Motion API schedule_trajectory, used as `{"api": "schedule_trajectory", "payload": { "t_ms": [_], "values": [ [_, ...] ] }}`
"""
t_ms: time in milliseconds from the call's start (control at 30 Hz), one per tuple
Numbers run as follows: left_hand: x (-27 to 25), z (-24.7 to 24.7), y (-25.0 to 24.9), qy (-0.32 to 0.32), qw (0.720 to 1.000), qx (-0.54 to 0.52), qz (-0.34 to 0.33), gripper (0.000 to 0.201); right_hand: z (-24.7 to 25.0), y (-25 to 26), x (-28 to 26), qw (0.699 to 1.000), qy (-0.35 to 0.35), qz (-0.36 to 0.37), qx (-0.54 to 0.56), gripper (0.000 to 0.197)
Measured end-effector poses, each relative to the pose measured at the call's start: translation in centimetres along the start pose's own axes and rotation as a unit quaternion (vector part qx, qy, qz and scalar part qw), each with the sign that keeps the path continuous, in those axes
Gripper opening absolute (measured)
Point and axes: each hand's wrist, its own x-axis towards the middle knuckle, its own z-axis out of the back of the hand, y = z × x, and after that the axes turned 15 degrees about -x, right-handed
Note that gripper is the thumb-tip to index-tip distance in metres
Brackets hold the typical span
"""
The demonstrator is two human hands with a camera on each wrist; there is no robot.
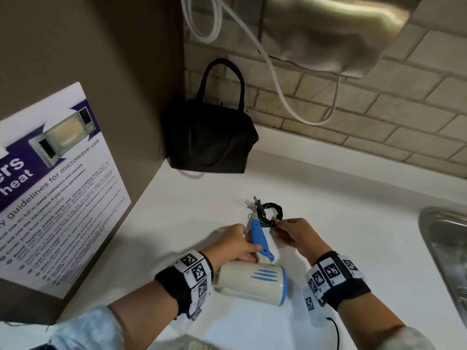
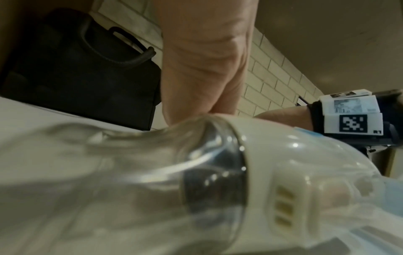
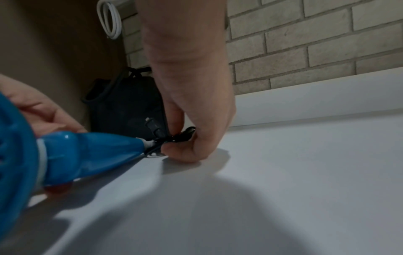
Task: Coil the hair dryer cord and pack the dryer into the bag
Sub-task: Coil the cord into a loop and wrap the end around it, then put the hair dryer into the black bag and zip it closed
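Note:
A cream and blue hair dryer (image 1: 252, 281) lies on the white counter (image 1: 353, 248), its blue handle (image 1: 257, 238) pointing away from me. My left hand (image 1: 237, 245) grips that handle near the body. The black cord (image 1: 270, 214) is wound into a small coil just beyond the handle's end, with the plug (image 1: 257, 201) sticking out. My right hand (image 1: 293, 233) pinches the coil (image 3: 181, 136) low on the counter. In the left wrist view the dryer's barrel (image 2: 196, 172) fills the frame. The black bag (image 1: 211, 140) stands upright in the back corner, handles up.
A brown cabinet side with a microwave poster (image 1: 50, 185) borders the counter on the left. A brick wall (image 1: 379, 109) runs along the back, with a white cable (image 1: 278, 84) hanging from a metal dispenser (image 1: 328, 29). A steel sink (image 1: 447, 253) sits at the right.

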Motion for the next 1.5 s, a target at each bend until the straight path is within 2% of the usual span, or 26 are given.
{"api": "schedule_trajectory", "payload": {
  "t_ms": [133, 300, 400, 467, 533, 633, 667, 733, 833, 900, 1033, 1100, 1167, 1333, 1500],
  "values": [
    [0.0, 0.4, 0.1, 0.004, 1.0, -0.005, 0.002, 0.059, 0.2, 0.1, -0.2, 0.997, -0.017, 0.01, -0.068, 0.017],
    [0.2, 1.1, 0.3, 0.006, 1.0, 0.018, 0.0, 0.051, 0.3, 0.5, -1.1, 0.99, -0.014, 0.026, -0.139, 0.018],
    [-0.1, 2.2, 0.6, -0.002, 1.0, -0.002, -0.011, 0.053, 0.4, 0.6, -2.0, 0.983, -0.007, 0.039, -0.178, 0.019],
    [-0.8, 3.3, 0.8, -0.007, 0.999, -0.011, -0.031, 0.046, 0.5, 0.4, -2.5, 0.976, -0.014, 0.052, -0.21, 0.02],
    [-1.6, 4.9, 1.3, -0.026, 0.997, 0.012, -0.07, 0.036, 0.6, 0.2, -3.1, 0.955, -0.041, 0.085, -0.28, 0.025],
    [-2.9, 7.7, 2.5, -0.069, 0.986, 0.056, -0.139, 0.02, 0.0, 1.0, -4.5, 0.888, -0.068, 0.176, -0.419, 0.028],
    [-3.4, 8.6, 2.9, -0.078, 0.983, 0.056, -0.156, 0.015, -0.6, 1.7, -5.1, 0.873, -0.061, 0.205, -0.438, 0.027],
    [-4.3, 10.0, 3.5, -0.093, 0.98, 0.032, -0.173, 0.019, -1.9, 3.3, -6.4, 0.853, -0.025, 0.259, -0.452, 0.023],
    [-5.6, 11.4, 4.0, -0.115, 0.976, 0.008, -0.184, 0.021, -3.8, 6.6, -7.1, 0.836, 0.024, 0.33, -0.438, 0.02],
    [-6.1, 12.1, 4.4, -0.131, 0.974, -0.005, -0.185, 0.018, -4.9, 9.3, -6.8, 0.845, 0.027, 0.355, -0.399, 0.024],
    [-6.4, 13.2, 5.3, -0.161, 0.97, -0.011, -0.181, 0.014, -6.3, 15.2, -4.4, 0.915, 0.006, 0.345, -0.21, 0.042],
    [-6.7, 13.6, 5.6, -0.173, 0.969, -0.007, -0.178, 0.013, -6.4, 17.7, -3.0, 0.934, -0.02, 0.32, -0.159, 0.049],
    [-7.1, 13.9, 5.8, -0.177, 0.968, -0.007, -0.177, 0.012, -6.3, 19.5, -1.6, 0.946, -0.03, 0.289, -0.144, 0.052],
    [-7.4, 14.2, 5.8, -0.191, 0.966, -0.042, -0.171, 0.012, -6.5, 20.8, 0.6, 0.97, -0.002, 0.214, -0.117, 0.051],
    [-7.7, 14.2, 5.6, -0.202, 0.962, -0.048, -0.179, 0.013, -7.2, 20.3, 2.7, 0.976, -0.025, 0.214, -0.025, 0.046]
  ]
}}
